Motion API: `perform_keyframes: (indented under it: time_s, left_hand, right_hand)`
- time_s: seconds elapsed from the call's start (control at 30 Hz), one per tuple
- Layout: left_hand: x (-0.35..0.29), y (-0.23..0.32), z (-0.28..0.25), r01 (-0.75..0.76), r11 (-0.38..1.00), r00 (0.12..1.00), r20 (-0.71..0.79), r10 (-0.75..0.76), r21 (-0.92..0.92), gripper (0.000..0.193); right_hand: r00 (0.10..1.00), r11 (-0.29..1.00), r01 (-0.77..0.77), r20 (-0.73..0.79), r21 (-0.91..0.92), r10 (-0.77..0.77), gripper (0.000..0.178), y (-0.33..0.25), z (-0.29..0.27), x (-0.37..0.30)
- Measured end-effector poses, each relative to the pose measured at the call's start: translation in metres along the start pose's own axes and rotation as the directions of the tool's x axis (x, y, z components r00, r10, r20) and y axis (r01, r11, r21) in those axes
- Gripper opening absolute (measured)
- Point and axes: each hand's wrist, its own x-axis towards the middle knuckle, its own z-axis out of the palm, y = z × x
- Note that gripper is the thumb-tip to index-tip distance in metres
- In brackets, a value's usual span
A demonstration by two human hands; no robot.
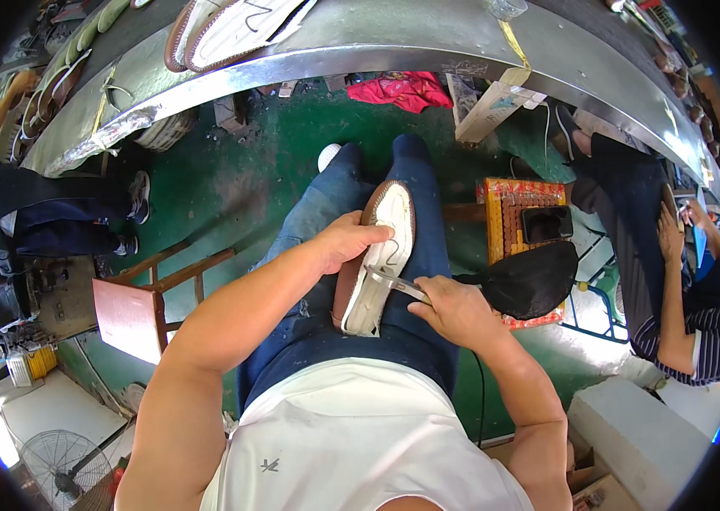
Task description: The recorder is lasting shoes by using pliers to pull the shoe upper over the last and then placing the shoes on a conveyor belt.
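A brown shoe upper (348,281) lies sole side up along my thighs, its toe pointing away from me. Its pale underside (393,217) faces upward, with a dark curved line drawn on it. My left hand (351,242) grips the shoe from the left side, the thumb pressed on the underside and the fingers hidden beneath. Closed around the handles of silver metal pincers (394,282) is my right hand (458,312). The rounded head of the pincers meets the shoe near its middle, toward the heel end.
Ahead runs a metal-edged workbench (351,61) bearing more shoes (236,36). To my right, a phone (547,224) and a black cloth item (530,281) lie on a beaded seat (509,213). A wooden stool (130,317) stands left. Other people sit at both sides.
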Motion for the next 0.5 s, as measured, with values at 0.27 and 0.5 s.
perform_keyframes:
  time_s: [0.27, 0.5]
  left_hand:
    - [-0.018, -0.031, 0.002, -0.263, 0.93, 0.965, 0.082, 0.25, 0.256, 0.081]
    - [-0.024, -0.041, 0.018, -0.309, 0.938, 0.95, 0.02, 0.31, 0.155, 0.087]
  right_hand:
    - [0.947, 0.872, -0.318, 0.163, 0.372, 0.276, 0.037, 0.028, 0.028, -0.025]
    - [0.981, 0.975, -0.187, 0.064, 0.12, 0.181, 0.036, 0.0, 0.023, -0.039]
